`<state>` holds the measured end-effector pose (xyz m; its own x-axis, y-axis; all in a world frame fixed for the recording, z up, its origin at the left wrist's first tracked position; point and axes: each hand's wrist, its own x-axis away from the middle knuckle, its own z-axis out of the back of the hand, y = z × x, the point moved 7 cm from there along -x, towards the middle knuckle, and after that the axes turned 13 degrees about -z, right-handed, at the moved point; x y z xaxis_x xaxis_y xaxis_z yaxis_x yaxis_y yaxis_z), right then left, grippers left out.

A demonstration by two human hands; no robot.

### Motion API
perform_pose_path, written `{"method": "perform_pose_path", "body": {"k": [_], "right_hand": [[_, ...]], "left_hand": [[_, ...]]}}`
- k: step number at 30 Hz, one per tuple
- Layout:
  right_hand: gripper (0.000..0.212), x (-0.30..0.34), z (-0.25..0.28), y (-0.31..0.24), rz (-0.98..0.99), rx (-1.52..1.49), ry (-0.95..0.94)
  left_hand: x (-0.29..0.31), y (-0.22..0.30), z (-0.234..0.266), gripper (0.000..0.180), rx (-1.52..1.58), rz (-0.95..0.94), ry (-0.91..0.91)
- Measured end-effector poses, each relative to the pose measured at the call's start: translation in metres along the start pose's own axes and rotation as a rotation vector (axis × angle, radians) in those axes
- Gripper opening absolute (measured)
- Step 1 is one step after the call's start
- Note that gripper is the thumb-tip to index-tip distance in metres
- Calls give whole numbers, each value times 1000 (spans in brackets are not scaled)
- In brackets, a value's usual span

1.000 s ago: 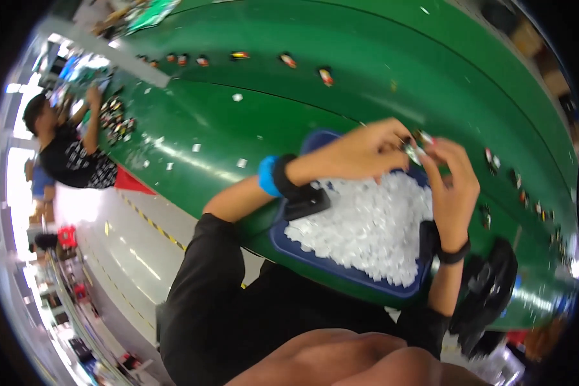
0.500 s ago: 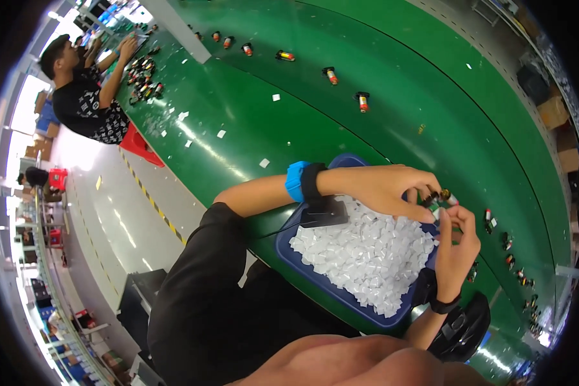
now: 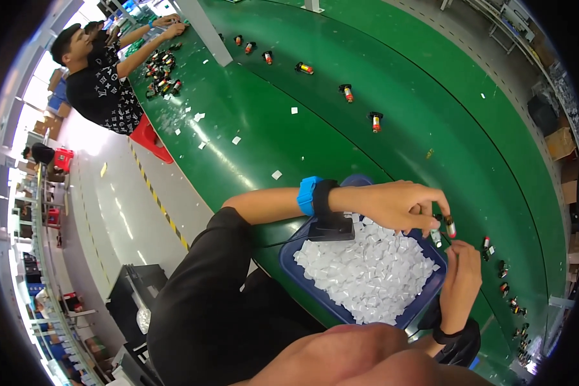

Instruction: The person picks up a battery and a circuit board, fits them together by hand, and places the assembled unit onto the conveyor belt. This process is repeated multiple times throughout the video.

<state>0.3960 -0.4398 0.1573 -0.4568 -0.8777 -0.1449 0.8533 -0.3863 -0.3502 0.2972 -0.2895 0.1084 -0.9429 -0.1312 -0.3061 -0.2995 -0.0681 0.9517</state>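
My left hand (image 3: 405, 202), with blue and black bands at its wrist, reaches over the far side of a blue tray (image 3: 300, 275). Its bent fingers are closed on a small cylindrical piece (image 3: 437, 237) with a whitish lower end; the fingers cover its upper part. Close beside it is a second small cylinder (image 3: 451, 226), dark above and white and red below; I cannot tell whether it is held or lies on the surface. My right hand (image 3: 463, 270), black band at the wrist, is just below these pieces, fingertips drawn together. What they may pinch does not show. White squares (image 3: 367, 270) fill the tray.
Black-topped red and yellow cylinders (image 3: 347, 93) lie spaced along the green surface (image 3: 392, 71), with several more at the right (image 3: 514, 305). Loose white squares (image 3: 276, 174) are scattered left of centre. A person (image 3: 103, 83) works beyond a grey post (image 3: 204, 32) near a heap of cylinders (image 3: 161, 74).
The whole view has shifted, so the scene sits lower. My right fingers have drawn away from the piece they were touching in my left hand. The other person's arms now reach farther out.
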Motion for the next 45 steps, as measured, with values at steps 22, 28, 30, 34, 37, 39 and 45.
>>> {"method": "perform_pose_path", "body": {"k": [22,28,30,34,37,39,45], "right_hand": [[27,12,14,-20,84,-385,79],[25,15,15,-38,240,-133,215],[25,15,15,-41,285,-93,234],[23,13,9,-39,270,-170,242],[20,16,14,-38,258,-167,364],[20,16,12,-36,252,-169,364],[24,13,21,-34,266,-171,447]], "left_hand": [[-2,2,-29,28,11,10,-28],[1,-12,-38,35,264,44,99],[-2,-22,-40,40,402,77,124],[-2,-26,-39,40,408,79,157],[0,-20,-41,38,363,75,118],[-1,-13,-41,36,312,68,17],[-3,15,-34,33,230,-22,-19]]}}
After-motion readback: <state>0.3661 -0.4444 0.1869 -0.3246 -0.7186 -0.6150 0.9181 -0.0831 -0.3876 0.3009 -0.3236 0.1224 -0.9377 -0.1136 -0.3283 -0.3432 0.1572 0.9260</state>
